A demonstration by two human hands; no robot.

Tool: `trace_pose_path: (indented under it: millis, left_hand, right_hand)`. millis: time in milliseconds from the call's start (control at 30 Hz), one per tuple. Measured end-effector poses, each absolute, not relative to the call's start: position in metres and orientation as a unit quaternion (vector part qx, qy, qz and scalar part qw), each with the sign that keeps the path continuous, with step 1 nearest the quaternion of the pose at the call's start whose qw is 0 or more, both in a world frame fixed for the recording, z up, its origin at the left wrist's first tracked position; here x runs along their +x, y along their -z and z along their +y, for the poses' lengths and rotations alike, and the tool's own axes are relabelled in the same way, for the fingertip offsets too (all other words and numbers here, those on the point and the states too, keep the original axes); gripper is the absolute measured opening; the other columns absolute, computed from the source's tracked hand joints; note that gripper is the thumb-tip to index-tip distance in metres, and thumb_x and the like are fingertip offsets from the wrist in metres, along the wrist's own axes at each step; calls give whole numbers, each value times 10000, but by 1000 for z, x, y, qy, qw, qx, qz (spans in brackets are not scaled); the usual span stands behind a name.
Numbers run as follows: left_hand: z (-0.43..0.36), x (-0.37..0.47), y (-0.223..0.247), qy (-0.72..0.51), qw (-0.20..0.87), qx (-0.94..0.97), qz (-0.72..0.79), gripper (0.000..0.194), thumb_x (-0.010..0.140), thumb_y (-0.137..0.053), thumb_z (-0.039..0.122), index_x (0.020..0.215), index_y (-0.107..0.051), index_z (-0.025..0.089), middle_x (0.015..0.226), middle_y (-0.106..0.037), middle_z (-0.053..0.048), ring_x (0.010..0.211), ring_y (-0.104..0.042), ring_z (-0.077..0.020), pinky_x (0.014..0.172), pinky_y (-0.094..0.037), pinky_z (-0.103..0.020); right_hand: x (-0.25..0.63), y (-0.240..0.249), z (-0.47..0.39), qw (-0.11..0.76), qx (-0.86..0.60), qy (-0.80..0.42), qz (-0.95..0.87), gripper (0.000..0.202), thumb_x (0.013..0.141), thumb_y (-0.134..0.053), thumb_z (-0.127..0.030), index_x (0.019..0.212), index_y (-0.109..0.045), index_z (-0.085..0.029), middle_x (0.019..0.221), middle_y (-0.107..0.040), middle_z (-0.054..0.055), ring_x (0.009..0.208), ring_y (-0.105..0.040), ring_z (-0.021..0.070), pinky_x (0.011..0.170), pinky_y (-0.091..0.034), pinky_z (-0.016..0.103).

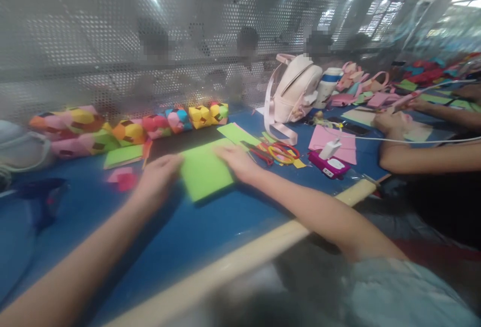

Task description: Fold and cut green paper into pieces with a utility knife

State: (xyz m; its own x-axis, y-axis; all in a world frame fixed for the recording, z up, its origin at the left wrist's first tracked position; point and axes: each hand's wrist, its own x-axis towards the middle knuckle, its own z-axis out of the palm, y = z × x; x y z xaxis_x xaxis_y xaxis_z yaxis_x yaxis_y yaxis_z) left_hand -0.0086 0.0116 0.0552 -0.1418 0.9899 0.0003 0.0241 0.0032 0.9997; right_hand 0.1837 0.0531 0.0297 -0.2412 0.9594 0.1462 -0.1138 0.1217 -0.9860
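Between my two hands is a bright green sheet of paper (206,174), tilted above the blue table. My left hand (162,173) grips its left edge, fingers closed and slightly blurred. At the upper right edge, my right hand (236,160) pinches the same sheet. Behind it lies a dark brown sheet (171,144). To the left sits a stack of green paper (124,155), with a small pink folded piece (125,179) in front. Scissors with red and yellow handles (280,152) rest on paper scraps just right of my right hand.
Colourful folded paper blocks (128,131) line the back by a perforated metal screen (124,81). A pale pink backpack (296,89) and a white bottle (328,86) stand farther right. Near the wooden table edge (225,267) is a purple device (328,165). A co-worker's arms (417,159) reach in at right.
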Motion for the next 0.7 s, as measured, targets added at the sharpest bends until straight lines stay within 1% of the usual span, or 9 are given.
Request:
trace_pose_path:
  millis: [67,100,167,267,367,467,567,633,700]
  left_hand:
    - [7,1,-46,-529,489,450,528,435,572,-818,459,837,-693,137,768,-701,-28,702,-621,-157,691,-500,-269]
    - [4,6,-40,-526,522,431,515,463,571,-828,440,888,-697,130,811,-718,-46,739,-646,-175,718,-514,-286]
    - [-1,15,-29,-506,556,421,507,487,564,-845,415,904,-696,100,837,-733,-91,757,-673,-215,731,-538,-325]
    - [-7,23,-15,-480,583,427,498,480,606,-841,399,931,-686,82,844,-739,-110,696,-679,-220,666,-556,-335]
    - [-11,25,-8,-475,586,422,503,477,657,-820,395,964,-671,62,801,-734,-115,640,-679,-216,622,-559,-328]
    - [-13,25,-7,-486,576,406,517,489,688,-802,396,1016,-653,66,823,-737,-123,666,-701,-231,628,-569,-327]
    - [-15,24,-6,-482,569,405,529,493,701,-787,430,1019,-648,81,827,-741,-123,671,-710,-245,633,-578,-338]
    - [-15,23,-5,-471,568,412,535,489,700,-782,452,1005,-653,93,825,-746,-122,672,-713,-250,640,-582,-346]
    - [-16,21,-3,-457,571,422,536,480,701,-780,461,998,-657,105,823,-751,-119,677,-714,-250,642,-583,-342]
  right_hand:
    - [183,-22,51,498,-384,-538,-561,277,784,-624,-435,713,-666,-171,717,-659,14,703,-587,158,640,-457,282]
    - [184,-19,50,502,-389,-532,-560,284,785,-619,-444,727,-670,-171,718,-658,15,712,-586,162,642,-458,284]
    - [185,-14,49,509,-401,-519,-558,296,786,-613,-458,737,-670,-171,709,-649,15,719,-577,165,640,-454,282]
    - [188,-11,48,517,-419,-499,-555,324,800,-582,-478,724,-652,-171,693,-625,14,714,-552,161,621,-437,269]
    - [189,-10,47,520,-433,-479,-559,346,801,-559,-494,684,-609,-173,674,-586,6,688,-508,150,591,-406,256]
    - [187,-6,42,513,-444,-461,-572,358,792,-553,-502,638,-547,-179,639,-523,-11,648,-446,134,564,-363,249]
    - [184,-1,36,500,-456,-444,-587,367,803,-542,-496,605,-464,-198,593,-429,-37,610,-376,119,545,-317,248]
    - [184,3,34,492,-463,-434,-596,371,817,-528,-494,604,-428,-207,587,-392,-46,607,-360,119,545,-307,250]
    - [185,5,34,484,-469,-426,-604,373,829,-521,-501,614,-431,-209,592,-388,-46,614,-367,122,552,-310,250]
